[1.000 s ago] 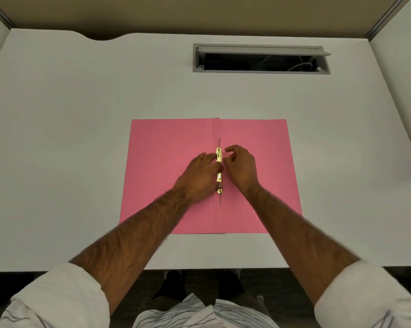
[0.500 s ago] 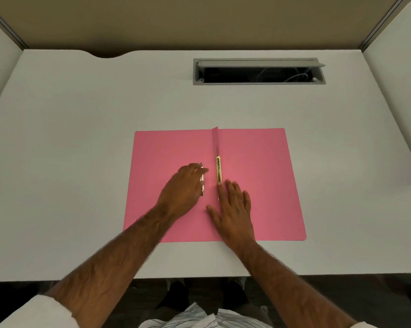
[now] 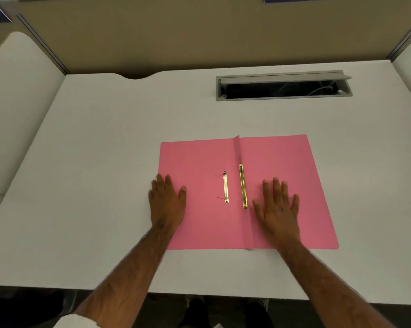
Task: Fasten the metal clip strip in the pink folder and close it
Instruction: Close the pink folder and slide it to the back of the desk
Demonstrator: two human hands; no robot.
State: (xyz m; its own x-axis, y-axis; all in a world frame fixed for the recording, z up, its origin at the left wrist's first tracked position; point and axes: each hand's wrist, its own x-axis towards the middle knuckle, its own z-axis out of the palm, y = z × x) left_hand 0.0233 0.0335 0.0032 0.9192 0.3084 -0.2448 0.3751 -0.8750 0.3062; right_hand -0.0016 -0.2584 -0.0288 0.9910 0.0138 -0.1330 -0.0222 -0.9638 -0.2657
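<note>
Loose strip (image 3: 225, 187) left of spine (image 3: 237, 147)

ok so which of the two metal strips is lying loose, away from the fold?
The shorter, paler metal strip, lying on the left flap, apart from the spine; the longer gold strip runs right along the fold.

I sit at an office cubicle: a white desk (image 3: 105, 162) hemmed by tan fabric partition panels (image 3: 199, 36) in grey metal frames. A grey cable-management hatch (image 3: 283, 85) stands open in the desktop, showing white cables inside. A pink paper folder (image 3: 199, 162) lies open before me, and adjoining white desk surfaces flank both sides.
</note>
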